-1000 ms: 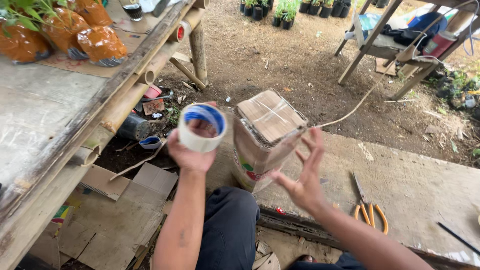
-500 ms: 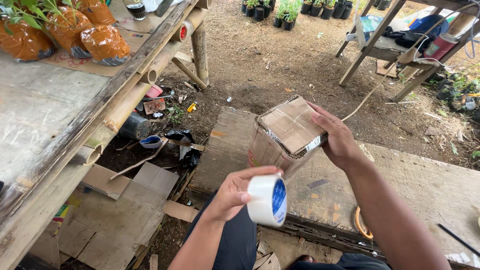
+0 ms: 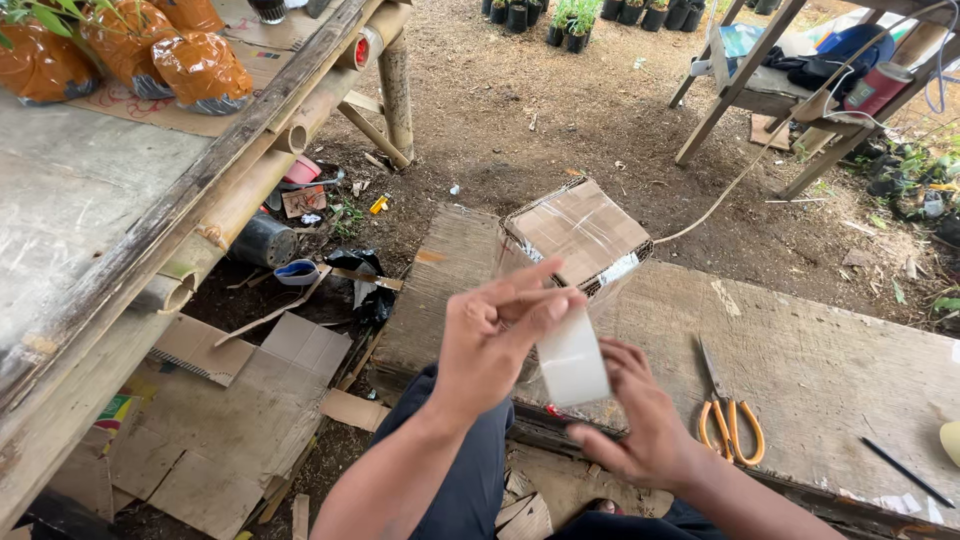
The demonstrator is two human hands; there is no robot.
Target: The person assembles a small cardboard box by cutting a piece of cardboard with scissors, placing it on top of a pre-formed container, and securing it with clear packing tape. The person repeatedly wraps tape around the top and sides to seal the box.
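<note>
So both hands have a closed grip on the tape roll, near the box; I reckon the tape could fold onto itself if tension slips.

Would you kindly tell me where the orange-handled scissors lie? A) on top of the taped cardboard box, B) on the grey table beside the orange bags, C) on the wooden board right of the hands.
C: the orange-handled scissors lie flat on the wooden board, right of the right hand, apart from the taped cardboard box.
</note>
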